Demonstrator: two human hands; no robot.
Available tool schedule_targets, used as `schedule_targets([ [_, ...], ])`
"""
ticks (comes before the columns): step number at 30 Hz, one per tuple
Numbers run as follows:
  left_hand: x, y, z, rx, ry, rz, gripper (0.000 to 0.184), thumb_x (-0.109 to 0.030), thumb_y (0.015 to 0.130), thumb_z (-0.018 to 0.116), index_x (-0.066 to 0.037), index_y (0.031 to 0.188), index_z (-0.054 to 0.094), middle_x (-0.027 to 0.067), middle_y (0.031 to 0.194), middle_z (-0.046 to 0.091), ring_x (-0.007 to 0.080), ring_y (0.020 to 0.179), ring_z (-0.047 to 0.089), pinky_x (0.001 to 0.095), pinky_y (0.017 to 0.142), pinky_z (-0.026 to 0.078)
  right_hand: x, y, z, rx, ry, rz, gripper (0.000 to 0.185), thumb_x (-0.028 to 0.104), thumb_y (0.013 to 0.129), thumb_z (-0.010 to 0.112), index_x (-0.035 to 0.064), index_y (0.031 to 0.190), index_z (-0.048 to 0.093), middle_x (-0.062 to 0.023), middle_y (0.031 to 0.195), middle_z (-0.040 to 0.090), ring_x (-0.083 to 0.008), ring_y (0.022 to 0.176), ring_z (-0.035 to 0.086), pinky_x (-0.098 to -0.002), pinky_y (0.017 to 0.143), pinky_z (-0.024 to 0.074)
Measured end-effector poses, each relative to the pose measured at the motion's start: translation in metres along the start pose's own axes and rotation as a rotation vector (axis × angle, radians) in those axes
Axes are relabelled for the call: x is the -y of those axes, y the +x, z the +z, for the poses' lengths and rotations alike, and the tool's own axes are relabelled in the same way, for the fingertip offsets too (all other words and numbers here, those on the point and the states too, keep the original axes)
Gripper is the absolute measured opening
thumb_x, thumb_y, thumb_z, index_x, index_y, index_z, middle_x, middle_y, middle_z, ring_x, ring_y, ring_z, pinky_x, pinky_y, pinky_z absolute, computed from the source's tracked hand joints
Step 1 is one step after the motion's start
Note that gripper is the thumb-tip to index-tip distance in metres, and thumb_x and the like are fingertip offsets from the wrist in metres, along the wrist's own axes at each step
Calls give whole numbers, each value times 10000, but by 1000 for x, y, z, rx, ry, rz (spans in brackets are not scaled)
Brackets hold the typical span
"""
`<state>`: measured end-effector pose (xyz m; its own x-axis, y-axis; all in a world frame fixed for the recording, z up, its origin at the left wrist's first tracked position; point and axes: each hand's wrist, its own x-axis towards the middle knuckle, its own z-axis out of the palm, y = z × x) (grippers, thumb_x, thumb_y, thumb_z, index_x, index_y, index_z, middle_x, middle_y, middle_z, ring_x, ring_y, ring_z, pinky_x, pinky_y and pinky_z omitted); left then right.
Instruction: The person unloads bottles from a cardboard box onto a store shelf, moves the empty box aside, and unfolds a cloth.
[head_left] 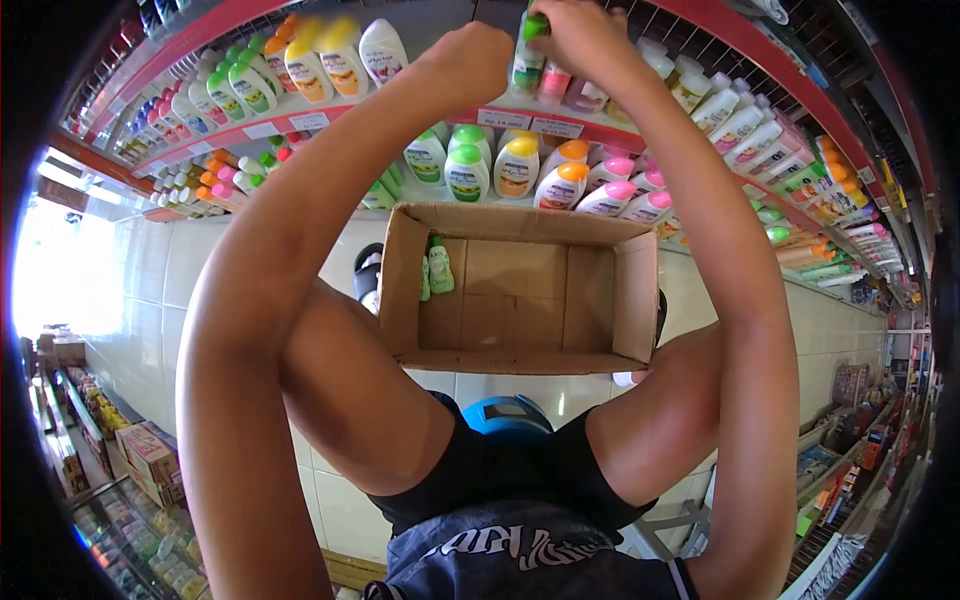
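At the upper shelf, my right hand (pixel 588 38) has its fingers on the green cap of a green bottle (pixel 527 66), which stands among other bottles. Just left of it, my left hand (pixel 478 62) is closed, its fingers curled away from view, so what it holds, if anything, is hidden. A white lotion bottle (pixel 383 54) is nearest to it on that side. Between my legs sits an open cardboard box (pixel 520 359). Inside, along its left wall, lie small green bottles (pixel 440 268).
A lower shelf holds several lotion bottles (pixel 466 174) with green, orange and pink caps. Price tags line the red shelf edge (pixel 600 133). A blue stool (pixel 508 412) is under me. Cartons (pixel 150 460) and a glass case (pixel 150 545) stand at left.
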<state>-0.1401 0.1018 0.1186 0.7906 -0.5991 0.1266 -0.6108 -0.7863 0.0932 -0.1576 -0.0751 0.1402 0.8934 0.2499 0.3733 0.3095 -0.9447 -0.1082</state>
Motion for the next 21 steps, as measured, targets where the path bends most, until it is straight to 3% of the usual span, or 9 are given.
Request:
schedule_targets([
  [2,3,-9,-29,31,94,45,357,-297,958,610,21,1086,709,252,1023,728,437,1014,699,474,931,549,-1,-8,3,-53,-120,-89,340,197,838,734,94,1158,680,-181,1230,686,-376,1125,656,-621,983,434],
  [4,-10,-38,-99,218,-482,-95,428,-363,957,611,23,1119,705,213,1071,733,344,1023,722,438,922,558,9,-8,4,-29,-225,-67,412,122,814,728,91,1217,651,-173,1270,660,-382,1125,654,-582,961,465],
  [6,-23,-48,-141,-133,-639,-235,214,-102,928,593,20,1062,707,134,861,743,221,722,734,354,645,594,20,-15,7,-216,-246,-163,392,205,875,756,106,1243,662,-78,1226,668,-233,1172,621,-465,985,457],
  [8,-14,-32,-154,-476,-706,-139,210,-31,914,524,27,999,707,87,793,711,134,632,673,297,567,567,39,-19,5,-141,-181,-225,392,226,866,739,101,1225,645,-49,1255,637,-253,1261,557,-517,1013,403],
  [10,-25,-17,-162,-582,-785,-36,205,-20,912,513,30,962,705,88,761,701,142,634,672,302,583,559,59,-35,11,-212,-111,-346,285,193,872,698,79,1131,664,-73,1181,656,-262,1214,585,-492,990,430],
  [13,-32,23,-169,-819,-279,234,218,-44,885,534,-17,981,728,166,820,729,252,671,708,348,623,549,100,-59,12,80,62,-338,195,134,862,645,55,1036,685,-132,1074,674,-298,1086,642,-481,934,489],
  [17,-26,85,-171,-513,31,100,325,-294,877,670,-58,1077,768,209,1037,747,323,978,721,426,889,538,127,-97,60,437,309,-310,218,179,846,695,7,979,712,-181,1026,698,-354,945,705,-492,840,569],
  [19,-21,123,-169,79,212,-141,589,-432,867,704,-60,1323,681,222,1390,627,356,1296,587,458,1068,454,134,-108,80,752,329,-232,301,249,838,761,-13,983,741,-197,1011,733,-359,936,725,-489,814,588],
  [21,-31,123,-174,178,69,-259,684,-446,869,704,-48,1414,592,205,1505,511,365,1383,490,469,1112,415,139,-117,109,966,286,-264,371,312,821,810,-7,1007,768,-197,1005,757,-345,942,735,-481,812,593],
])
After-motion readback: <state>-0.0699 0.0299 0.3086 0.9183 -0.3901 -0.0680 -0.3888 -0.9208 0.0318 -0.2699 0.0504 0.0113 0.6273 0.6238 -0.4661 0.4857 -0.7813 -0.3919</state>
